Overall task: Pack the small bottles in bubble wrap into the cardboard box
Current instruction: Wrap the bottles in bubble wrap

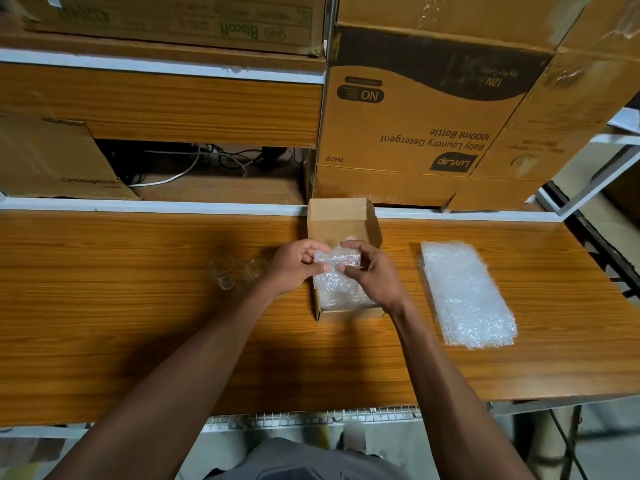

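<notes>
Both hands were up over the open cardboard box [337,216], and between them sat a bubble-wrapped bundle [337,259]. The left hand [294,266] had its fingers curled round the bundle's left end, thumb on top. The right hand [367,268] pinched the right end, fingers bent over it. Whether a bottle was already inside that wrap, the view couldn't settle; the plastic was too cloudy.

Under the hands, more bubble wrap [337,296] was lying in the box, filling its near half. To the left, on the wooden table [138,323], two or three clear small bottles [235,271] stood close together, unwrapped, just beside the left wrist. Well off to the right lay a flat stack of bubble-wrap sheets [465,294].

The risks from here, as I judged them: the wrap was held only by finger pressure, with no tape in sight, so it could spring open as it was lowered. That left forearm was close to the loose bottles, and a careless sweep back could knock them rolling. And the box is light with an upright flap, so pushing the bundle down hard might tip or slide it.
</notes>
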The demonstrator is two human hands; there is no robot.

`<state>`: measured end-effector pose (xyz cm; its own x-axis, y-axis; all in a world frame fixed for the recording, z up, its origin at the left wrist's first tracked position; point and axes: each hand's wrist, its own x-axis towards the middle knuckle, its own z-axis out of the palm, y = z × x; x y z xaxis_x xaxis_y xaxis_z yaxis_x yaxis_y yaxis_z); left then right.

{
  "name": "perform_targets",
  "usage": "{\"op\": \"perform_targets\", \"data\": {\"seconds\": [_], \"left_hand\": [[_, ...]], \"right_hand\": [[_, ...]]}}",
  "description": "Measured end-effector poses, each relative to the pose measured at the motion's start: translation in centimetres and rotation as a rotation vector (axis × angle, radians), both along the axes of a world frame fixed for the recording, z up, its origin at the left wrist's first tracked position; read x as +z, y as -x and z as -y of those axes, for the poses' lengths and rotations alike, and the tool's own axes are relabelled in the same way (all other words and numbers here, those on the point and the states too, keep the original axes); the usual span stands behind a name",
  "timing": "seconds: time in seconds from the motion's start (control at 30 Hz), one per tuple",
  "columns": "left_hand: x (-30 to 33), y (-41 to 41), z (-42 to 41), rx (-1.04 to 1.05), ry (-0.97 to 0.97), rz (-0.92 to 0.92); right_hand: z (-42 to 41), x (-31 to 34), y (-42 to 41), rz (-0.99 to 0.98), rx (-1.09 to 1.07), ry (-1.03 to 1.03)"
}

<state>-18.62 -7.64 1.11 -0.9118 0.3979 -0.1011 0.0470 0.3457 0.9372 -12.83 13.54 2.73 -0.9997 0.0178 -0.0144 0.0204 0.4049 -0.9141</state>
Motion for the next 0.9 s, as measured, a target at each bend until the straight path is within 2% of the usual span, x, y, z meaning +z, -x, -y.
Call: {"op": "perform_targets", "data": {"seconds": [0.23,0.43,0.57,0.8,0.9], "left_hand": [[0.0,0.3,1.3,0.019,0.032,-0.014],[-0.7,1.1,3.6,0.044,0.098,-0.091],[-0.4,0.8,5.2,0.016,-0.014,0.065],[-0.8,0.5,7.1,0.105,-0.097,0.105],[-0.7,0.4,7.7,0.158,-0.042,0.08]], "right_hand": [[1.9,-1.0,1.1,-0.116,-0.046,-0.338],[3.4,-1.6,1.5,-0.109,-0.057,-0.358],[4.9,-1.3,1.2,-0.007,-0.086,-0.101],[7.4,-2.1,1.7,0.048,-0.097,0.157],[7.6,-2.3,2.3,0.119,-0.059,0.226]]}}
